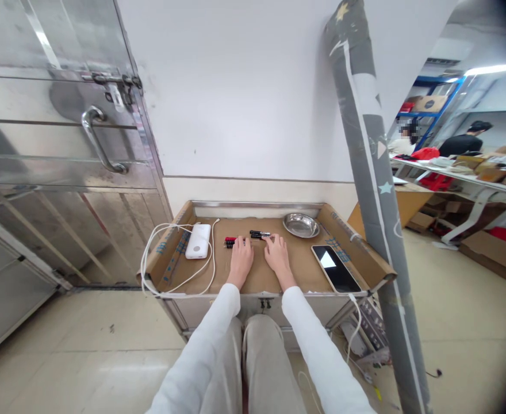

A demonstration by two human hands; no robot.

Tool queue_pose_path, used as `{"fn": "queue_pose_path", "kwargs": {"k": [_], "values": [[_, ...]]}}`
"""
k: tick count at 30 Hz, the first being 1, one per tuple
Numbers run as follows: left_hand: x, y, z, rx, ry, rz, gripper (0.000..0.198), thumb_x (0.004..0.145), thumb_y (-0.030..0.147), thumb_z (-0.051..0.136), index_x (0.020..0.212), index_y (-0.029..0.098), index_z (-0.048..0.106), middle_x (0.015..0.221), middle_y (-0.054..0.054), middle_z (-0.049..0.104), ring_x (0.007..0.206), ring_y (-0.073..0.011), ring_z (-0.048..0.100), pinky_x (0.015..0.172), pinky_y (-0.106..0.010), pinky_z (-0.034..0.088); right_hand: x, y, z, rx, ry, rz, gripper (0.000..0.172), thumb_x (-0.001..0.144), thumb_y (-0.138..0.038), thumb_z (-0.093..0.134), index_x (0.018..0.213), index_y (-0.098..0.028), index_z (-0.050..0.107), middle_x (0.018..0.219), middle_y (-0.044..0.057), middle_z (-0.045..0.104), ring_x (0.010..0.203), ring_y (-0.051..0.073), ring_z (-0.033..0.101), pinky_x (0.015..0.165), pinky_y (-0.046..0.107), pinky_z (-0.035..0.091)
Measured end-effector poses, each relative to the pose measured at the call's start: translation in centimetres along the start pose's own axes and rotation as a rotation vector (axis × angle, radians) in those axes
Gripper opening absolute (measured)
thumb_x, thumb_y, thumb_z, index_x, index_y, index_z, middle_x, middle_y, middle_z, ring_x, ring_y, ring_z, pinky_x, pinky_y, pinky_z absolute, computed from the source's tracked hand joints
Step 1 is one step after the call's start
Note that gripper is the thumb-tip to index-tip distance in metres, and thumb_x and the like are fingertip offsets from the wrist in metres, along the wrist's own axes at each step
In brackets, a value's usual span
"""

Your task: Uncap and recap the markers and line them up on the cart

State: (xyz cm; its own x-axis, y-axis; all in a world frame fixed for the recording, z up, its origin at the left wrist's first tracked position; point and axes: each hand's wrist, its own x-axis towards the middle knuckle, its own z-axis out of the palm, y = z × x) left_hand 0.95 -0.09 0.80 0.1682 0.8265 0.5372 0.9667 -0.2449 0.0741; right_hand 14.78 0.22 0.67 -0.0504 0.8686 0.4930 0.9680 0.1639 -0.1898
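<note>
My left hand (240, 260) lies flat on the cardboard-lined tray table (257, 276), fingers stretched out, fingertips touching a small bundle of red and black pens (230, 242). Beside it, my right hand (277, 255) also rests flat with fingers extended, its tips next to a black marker pen (259, 234). Neither hand grips anything. Both arms wear white sleeves.
A white power bank (198, 241) with a looping white cable (152, 259) lies at the left. A steel dish (301, 225) sits at the back right, a phone (336, 268) at the right. A rolled grey mat (367, 167) leans right; a metal door (63, 144) stands left. Two people sit far right.
</note>
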Motion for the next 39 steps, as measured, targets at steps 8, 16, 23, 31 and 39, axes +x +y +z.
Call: {"fn": "queue_pose_path", "kwargs": {"k": [8,16,23,31,39], "values": [[1.8,1.0,1.1,0.039,-0.03,-0.004,0.021,0.09,0.022,0.044,0.106,0.013,0.055,0.104,-0.013,0.055,0.1,-0.0264,0.049,0.085,-0.039,0.041,0.2,0.4,0.9,-0.05,0.011,0.03,0.021,0.087,-0.016,0.042,0.102,-0.016,0.057,0.1,0.01,0.054,0.094,0.021,0.046,0.083,0.032,0.036],[2.7,1.1,1.6,-0.043,-0.084,0.026,0.019,0.092,0.026,0.042,0.095,0.019,0.059,0.1,-0.01,0.056,0.099,-0.025,0.048,0.085,-0.039,0.039,0.1,0.5,0.4,-0.08,0.002,0.083,0.022,0.09,-0.02,0.038,0.099,-0.016,0.058,0.099,0.012,0.056,0.094,0.023,0.047,0.082,0.034,0.035],[2.7,1.0,2.0,-0.094,-0.108,0.044,0.018,0.093,0.027,0.042,0.095,0.019,0.059,0.1,-0.009,0.057,0.099,-0.0234,0.047,0.087,-0.038,0.037,0.1,0.9,0.5,-0.036,-0.035,0.035,0.025,0.093,-0.023,0.036,0.1,-0.017,0.059,0.098,0.011,0.058,0.093,0.022,0.049,0.081,0.033,0.034],[2.8,0.8,2.0,-0.119,-0.14,0.136,0.017,0.093,0.027,0.044,0.092,0.019,0.058,0.097,-0.006,0.062,0.098,-0.0223,0.05,0.085,-0.035,0.038,0.3,1.0,0.9,-0.016,-0.067,-0.011,0.024,0.094,-0.027,0.039,0.099,-0.018,0.061,0.099,0.009,0.059,0.094,0.022,0.05,0.081,0.032,0.034],[3.0,1.2,1.8,-0.192,-0.089,0.142,0.028,0.095,0.026,0.035,0.115,0.019,0.053,0.114,-0.009,0.061,0.107,-0.0206,0.051,0.09,-0.035,0.038,0.0,1.0,0.8,-0.075,-0.009,0.042,0.024,0.094,-0.026,0.04,0.097,-0.019,0.063,0.096,0.01,0.059,0.092,0.022,0.05,0.08,0.033,0.033]]}}
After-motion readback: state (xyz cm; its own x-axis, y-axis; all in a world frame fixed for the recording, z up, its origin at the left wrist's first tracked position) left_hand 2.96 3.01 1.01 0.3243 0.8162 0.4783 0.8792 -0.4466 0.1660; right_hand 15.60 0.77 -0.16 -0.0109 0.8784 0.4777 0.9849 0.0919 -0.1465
